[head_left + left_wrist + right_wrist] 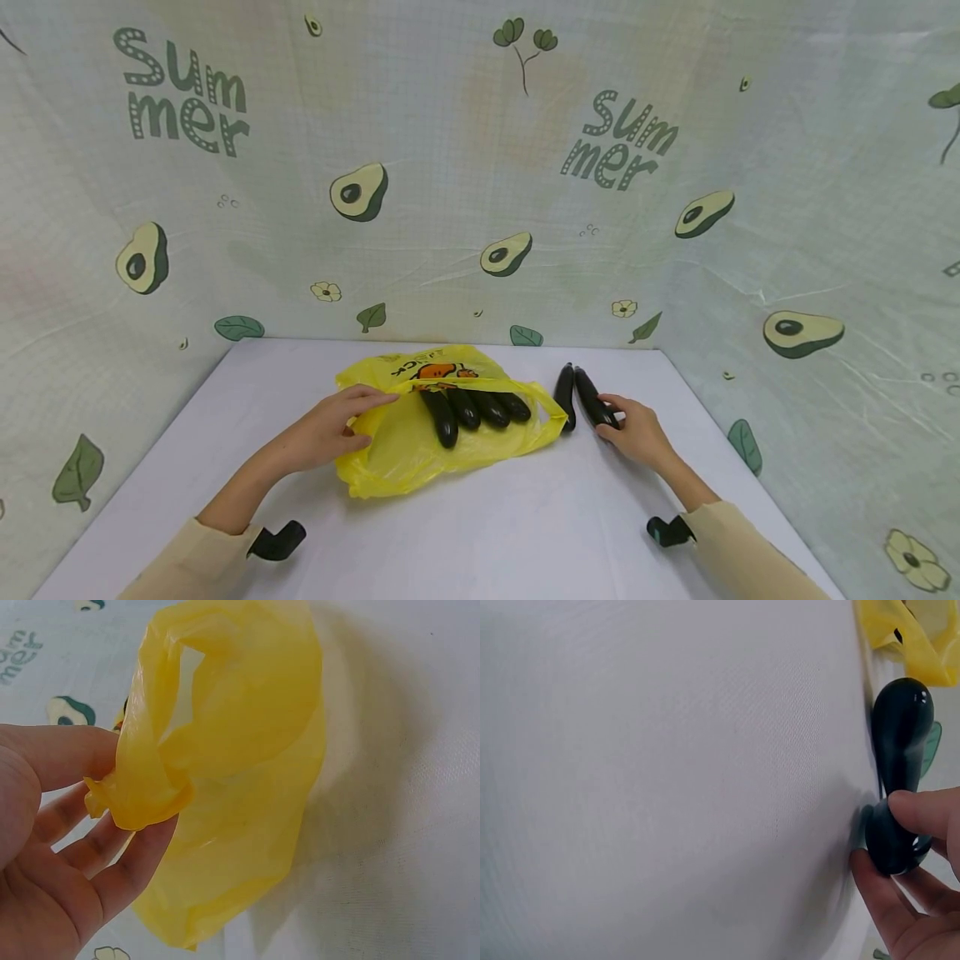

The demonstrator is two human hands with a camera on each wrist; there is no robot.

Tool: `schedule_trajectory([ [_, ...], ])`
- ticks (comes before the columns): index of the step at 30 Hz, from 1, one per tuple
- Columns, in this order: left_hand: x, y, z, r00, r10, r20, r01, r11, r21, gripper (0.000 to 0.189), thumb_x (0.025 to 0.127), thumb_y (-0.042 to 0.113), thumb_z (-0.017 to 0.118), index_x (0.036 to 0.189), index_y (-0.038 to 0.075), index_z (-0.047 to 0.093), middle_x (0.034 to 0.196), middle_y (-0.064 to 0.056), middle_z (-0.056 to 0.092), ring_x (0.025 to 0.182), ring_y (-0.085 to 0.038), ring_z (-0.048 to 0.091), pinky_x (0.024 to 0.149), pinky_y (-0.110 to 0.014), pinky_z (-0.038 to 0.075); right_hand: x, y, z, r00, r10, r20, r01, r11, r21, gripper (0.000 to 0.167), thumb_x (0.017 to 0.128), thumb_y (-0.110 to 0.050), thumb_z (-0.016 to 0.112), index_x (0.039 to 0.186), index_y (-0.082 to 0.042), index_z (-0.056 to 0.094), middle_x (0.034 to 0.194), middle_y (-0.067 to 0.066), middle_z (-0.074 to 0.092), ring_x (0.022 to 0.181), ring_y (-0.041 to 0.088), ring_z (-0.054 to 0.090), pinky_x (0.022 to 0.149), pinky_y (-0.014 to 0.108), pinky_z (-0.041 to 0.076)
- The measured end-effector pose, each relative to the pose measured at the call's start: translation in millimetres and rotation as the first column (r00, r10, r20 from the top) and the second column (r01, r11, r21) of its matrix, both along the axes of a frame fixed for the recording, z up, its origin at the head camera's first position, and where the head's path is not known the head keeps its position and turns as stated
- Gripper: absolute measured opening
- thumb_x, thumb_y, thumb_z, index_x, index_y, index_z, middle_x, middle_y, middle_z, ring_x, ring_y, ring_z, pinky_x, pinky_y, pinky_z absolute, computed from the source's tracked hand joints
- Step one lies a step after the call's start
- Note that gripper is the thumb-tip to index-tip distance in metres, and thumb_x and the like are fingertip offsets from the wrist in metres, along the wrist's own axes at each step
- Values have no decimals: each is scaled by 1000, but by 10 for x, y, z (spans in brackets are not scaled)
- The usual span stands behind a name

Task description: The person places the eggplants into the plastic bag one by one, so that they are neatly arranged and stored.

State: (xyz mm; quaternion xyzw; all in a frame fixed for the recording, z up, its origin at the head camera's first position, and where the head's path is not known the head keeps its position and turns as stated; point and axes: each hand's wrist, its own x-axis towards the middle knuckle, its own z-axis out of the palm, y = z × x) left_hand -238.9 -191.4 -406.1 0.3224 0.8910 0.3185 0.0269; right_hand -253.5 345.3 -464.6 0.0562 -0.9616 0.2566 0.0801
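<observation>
My left hand grips the left edge of a yellow plastic bag, which lies on its side with its mouth toward me. In the left wrist view, the bag's handle hangs between thumb and fingers. Several glossy dark eggplants lie side by side in the bag's mouth, their far ends hidden under its upper layer. To the right, my right hand pinches the near end of one eggplant between thumb and fingers, low at the tabletop. Another eggplant lies just left of it, beside the bag's right handle.
The white tabletop carries the bag and eggplants. Behind and at both sides hangs a pale cloth printed with avocados and leaves. A black wrist mount juts from the left sleeve, another from the right.
</observation>
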Motion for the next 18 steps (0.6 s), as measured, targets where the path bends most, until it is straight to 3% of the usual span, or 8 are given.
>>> schedule_trajectory([
  [11, -4, -13, -17, 999, -16, 33, 15, 1000, 21, 70, 94, -1, 77, 158, 17, 54, 147, -12, 55, 115, -25, 59, 84, -26, 58, 34, -7, -26, 999, -30, 17, 30, 999, -19, 58, 94, -11, 78, 148, -2, 59, 133, 30, 66, 96, 31, 69, 89, 55, 56],
  [18, -3, -18, -18, 999, -13, 38, 13, 1000, 21, 70, 94, -2, 76, 158, 16, 54, 148, -13, 54, 115, -25, 59, 85, -27, 59, 74, -6, 13, 999, -37, -6, 37, 998, -40, 59, 94, -10, 77, 149, -2, 58, 134, 30, 66, 93, 28, 70, 85, 48, 55],
])
